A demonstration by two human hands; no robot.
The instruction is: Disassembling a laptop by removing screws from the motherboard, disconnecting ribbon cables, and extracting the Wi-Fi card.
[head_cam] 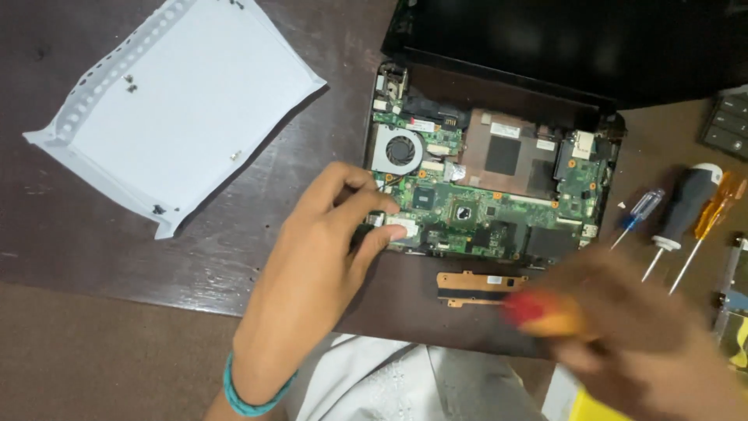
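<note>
- Fingers of the left hand curl down onto the left edge of the green circuit board, the thumb and forefinger drawn narrow around a small pale part there; whether they actually pinch it I cannot tell, since the fingertips cover it.
- Placed so, that hand seems to steady the board inside the opened laptop base, which lies flat on the dark wooden table with its screen tilted back out of the way.
- Blurred with motion, the right hand closes around a screwdriver with a red and yellow handle, hovering just over the near edge of the base, beside a loose copper-coloured bracket.
- Beside the fan the board lies fully exposed.
- Three more screwdrivers lie in a row to the right of the base, within easy reach.
- A sheet of white paper sits well apart at the left with a few tiny screws on it, likely so they stay visible and do not roll off.
</note>
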